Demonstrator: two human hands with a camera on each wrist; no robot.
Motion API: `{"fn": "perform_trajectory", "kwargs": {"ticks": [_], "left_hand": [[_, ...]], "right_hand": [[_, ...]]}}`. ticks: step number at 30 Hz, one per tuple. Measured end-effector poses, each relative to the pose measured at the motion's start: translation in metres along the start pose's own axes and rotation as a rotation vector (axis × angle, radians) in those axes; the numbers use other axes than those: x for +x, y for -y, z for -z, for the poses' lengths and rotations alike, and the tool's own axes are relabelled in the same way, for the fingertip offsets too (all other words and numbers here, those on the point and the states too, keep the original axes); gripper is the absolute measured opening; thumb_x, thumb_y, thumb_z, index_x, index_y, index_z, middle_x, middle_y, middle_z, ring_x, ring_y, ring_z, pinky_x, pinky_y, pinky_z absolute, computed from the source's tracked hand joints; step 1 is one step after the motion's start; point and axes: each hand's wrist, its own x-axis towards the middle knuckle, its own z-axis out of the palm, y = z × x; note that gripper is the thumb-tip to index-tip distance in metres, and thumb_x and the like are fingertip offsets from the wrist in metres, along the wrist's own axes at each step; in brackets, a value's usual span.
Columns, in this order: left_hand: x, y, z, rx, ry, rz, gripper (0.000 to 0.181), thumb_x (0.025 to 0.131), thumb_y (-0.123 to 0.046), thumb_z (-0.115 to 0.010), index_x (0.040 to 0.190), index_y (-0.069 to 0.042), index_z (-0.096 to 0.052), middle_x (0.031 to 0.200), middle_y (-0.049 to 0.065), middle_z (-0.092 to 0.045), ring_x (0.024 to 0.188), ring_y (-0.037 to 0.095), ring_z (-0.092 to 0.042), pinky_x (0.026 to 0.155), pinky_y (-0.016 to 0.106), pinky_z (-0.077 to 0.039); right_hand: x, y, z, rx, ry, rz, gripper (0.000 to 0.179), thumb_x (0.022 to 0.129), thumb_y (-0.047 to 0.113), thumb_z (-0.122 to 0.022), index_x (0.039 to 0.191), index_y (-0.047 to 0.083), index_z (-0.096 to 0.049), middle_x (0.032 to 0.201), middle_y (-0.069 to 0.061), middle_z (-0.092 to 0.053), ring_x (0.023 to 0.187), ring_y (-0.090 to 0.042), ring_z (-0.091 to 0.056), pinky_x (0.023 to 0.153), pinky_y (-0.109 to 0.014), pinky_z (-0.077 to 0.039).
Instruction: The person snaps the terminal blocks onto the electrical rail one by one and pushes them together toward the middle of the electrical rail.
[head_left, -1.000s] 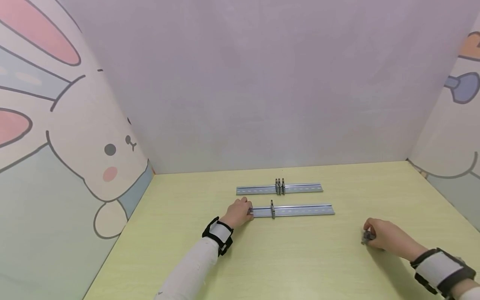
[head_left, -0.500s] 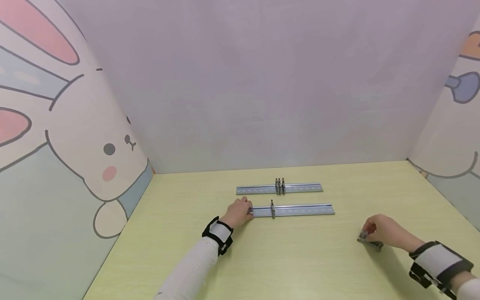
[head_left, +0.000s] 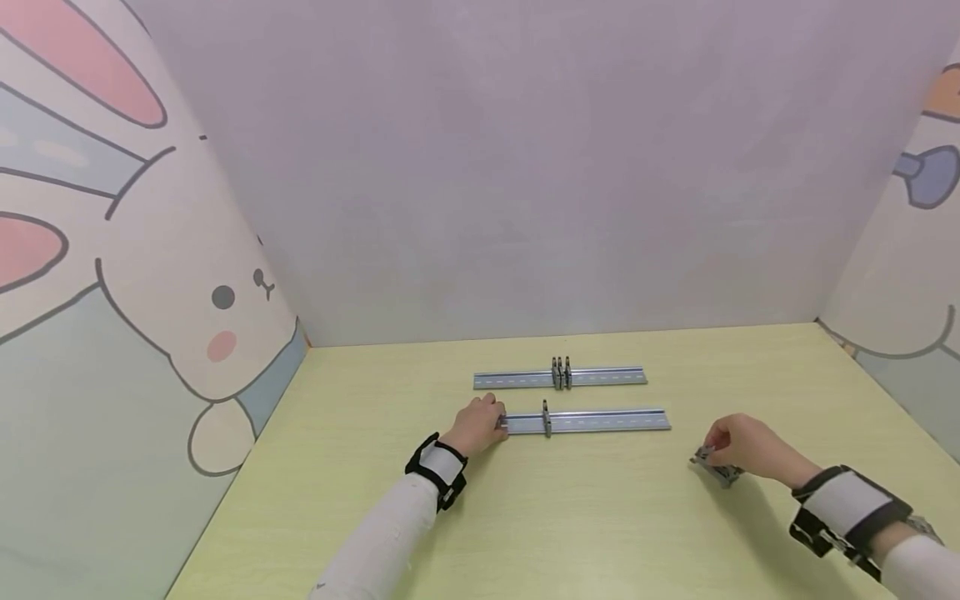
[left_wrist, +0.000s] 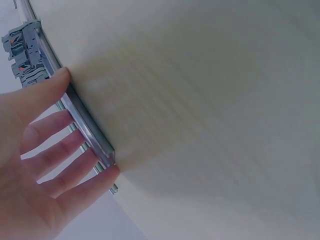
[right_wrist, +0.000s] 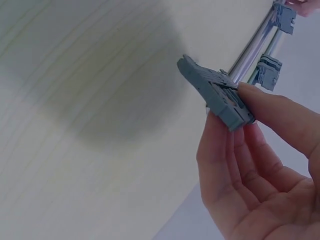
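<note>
My left hand (head_left: pixel 477 427) holds the left end of the front DIN rail (head_left: pixel 607 420), a slotted metal strip lying on the table. In the left wrist view the thumb lies along one edge of the rail (left_wrist: pixel 90 120) and the fingers are at the other. One grey terminal block (head_left: pixel 547 419) stands on this rail, right of that hand. My right hand (head_left: pixel 757 450), at the right above the table, pinches another grey terminal block (right_wrist: pixel 215 95) between thumb and fingers. This block is tilted, with its lower part partly behind the fingers.
Behind the front rail lies a second DIN rail (head_left: pixel 513 381), roughly parallel, with several terminal blocks (head_left: pixel 561 374) side by side near its middle. A pale wall (head_left: pixel 525 208) closes off the back of the table (head_left: pixel 600 517), and printed rabbit panels (head_left: pixel 172 317) flank it.
My right hand has moved left and a little away from me, turning the terminal block so more of it shows. My left hand and both rails have stayed in place.
</note>
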Motion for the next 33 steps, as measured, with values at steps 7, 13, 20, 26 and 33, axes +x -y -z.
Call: {"fn": "perform_trajectory", "kwargs": {"ticks": [7, 13, 20, 26, 33], "left_hand": [[0.000, 0.000, -0.001, -0.003, 0.004, -0.001, 0.025, 0.080, -0.028, -0.065, 0.094, -0.008, -0.060, 0.089, 0.003, -0.050, 0.078, 0.018, -0.048, 0.061, 0.027, -0.044], [0.000, 0.000, -0.001, -0.009, 0.001, -0.001, 0.024, 0.080, -0.027, -0.065, 0.093, -0.008, -0.060, 0.088, 0.003, -0.049, 0.077, 0.017, -0.047, 0.060, 0.026, -0.043], [0.000, -0.001, 0.000, -0.006, 0.007, 0.003, 0.025, 0.080, -0.028, -0.065, 0.094, -0.008, -0.060, 0.088, 0.003, -0.050, 0.078, 0.017, -0.047, 0.061, 0.026, -0.044], [0.001, 0.000, 0.001, 0.000, 0.008, 0.006, 0.026, 0.080, -0.027, -0.066, 0.095, -0.008, -0.060, 0.090, 0.003, -0.050, 0.079, 0.018, -0.048, 0.062, 0.027, -0.044], [0.000, 0.000, 0.002, -0.012, 0.016, 0.008, 0.026, 0.080, -0.026, -0.066, 0.096, -0.006, -0.060, 0.090, 0.004, -0.050, 0.080, 0.018, -0.048, 0.063, 0.028, -0.044]], "right_hand": [[0.011, 0.010, -0.002, 0.022, -0.003, -0.018, 0.010, 0.069, 0.003, -0.068, 0.071, 0.000, -0.059, 0.065, 0.000, -0.053, 0.057, -0.012, -0.046, 0.050, -0.026, -0.039], [0.019, 0.019, -0.004, 0.031, -0.016, -0.020, 0.010, 0.069, 0.003, -0.068, 0.070, -0.001, -0.058, 0.064, -0.001, -0.052, 0.057, -0.013, -0.045, 0.049, -0.027, -0.038], [0.029, 0.030, -0.006, 0.046, -0.042, 0.010, 0.010, 0.070, 0.003, -0.067, 0.070, -0.001, -0.059, 0.063, -0.001, -0.051, 0.056, -0.012, -0.044, 0.049, -0.027, -0.037], [0.036, 0.043, -0.009, 0.101, -0.036, 0.014, 0.010, 0.071, 0.001, -0.066, 0.070, -0.003, -0.058, 0.065, -0.003, -0.054, 0.055, -0.013, -0.048, 0.048, -0.028, -0.042], [0.049, 0.055, -0.016, 0.140, -0.021, -0.034, 0.007, 0.073, -0.001, -0.063, 0.074, -0.006, -0.058, 0.068, -0.006, -0.055, 0.057, -0.014, -0.051, 0.050, -0.028, -0.046]]}}
